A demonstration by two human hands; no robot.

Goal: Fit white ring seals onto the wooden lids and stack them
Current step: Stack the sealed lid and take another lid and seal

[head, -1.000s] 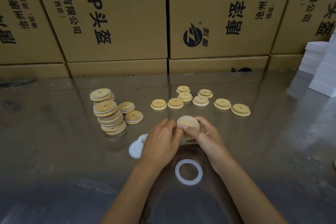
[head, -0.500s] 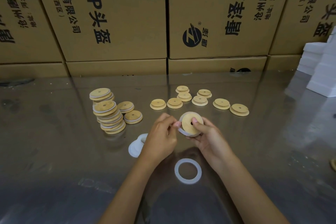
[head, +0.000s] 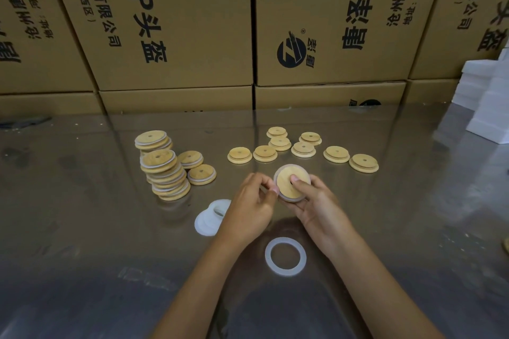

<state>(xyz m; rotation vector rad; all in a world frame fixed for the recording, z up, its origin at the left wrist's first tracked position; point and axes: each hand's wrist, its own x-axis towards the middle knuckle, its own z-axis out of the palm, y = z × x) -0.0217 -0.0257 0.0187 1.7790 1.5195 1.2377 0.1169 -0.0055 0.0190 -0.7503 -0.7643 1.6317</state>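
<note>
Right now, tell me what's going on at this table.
A person is fitting a white ring seal onto a wooden lid. The right hand holds the lid, thumb on its face, while the left hand pinches the seal at its edge. Finished lids sit in a stack to the left; bare lids lie spread beyond the hands. A loose ring and a small pile of rings wait on the table.
</note>
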